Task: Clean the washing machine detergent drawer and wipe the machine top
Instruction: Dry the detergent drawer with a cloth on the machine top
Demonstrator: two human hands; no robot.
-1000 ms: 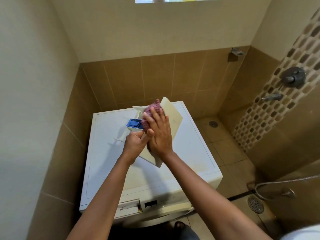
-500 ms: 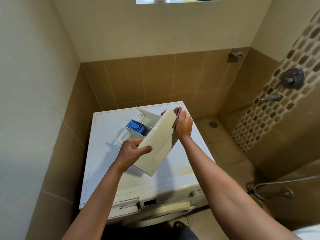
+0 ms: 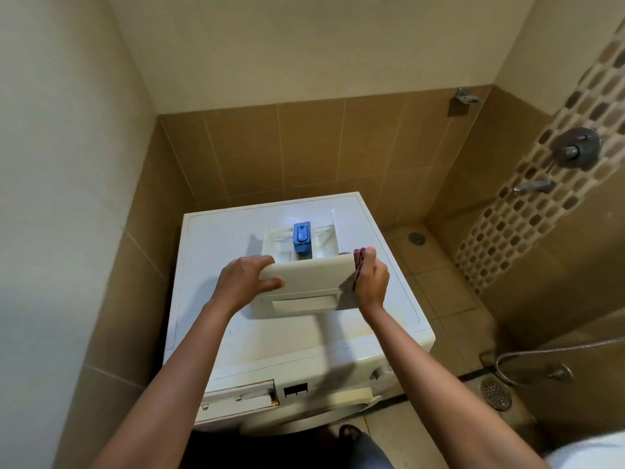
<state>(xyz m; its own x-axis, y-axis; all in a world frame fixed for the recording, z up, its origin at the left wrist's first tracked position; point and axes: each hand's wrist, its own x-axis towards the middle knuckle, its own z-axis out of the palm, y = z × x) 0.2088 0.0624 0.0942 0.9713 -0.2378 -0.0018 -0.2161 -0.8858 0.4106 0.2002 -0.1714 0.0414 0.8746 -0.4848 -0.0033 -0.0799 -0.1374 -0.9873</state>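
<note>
Grips curl round the cream plastic detergent drawer (image 3: pixel 304 282), left hand (image 3: pixel 245 282) clasping its left end, right hand (image 3: pixel 372 282) pinching a pink-red cloth (image 3: pixel 359 262) against its right end; it has swung from tilted to level over the white washing-machine top (image 3: pixel 270 336), so wiping seems to have reached that edge.

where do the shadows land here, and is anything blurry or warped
Head view: the drawer and both arms cast soft grey shadows on the machine top; the cloth in the right hand looks smeared; walls bow at the edges from the wide lens.
</note>
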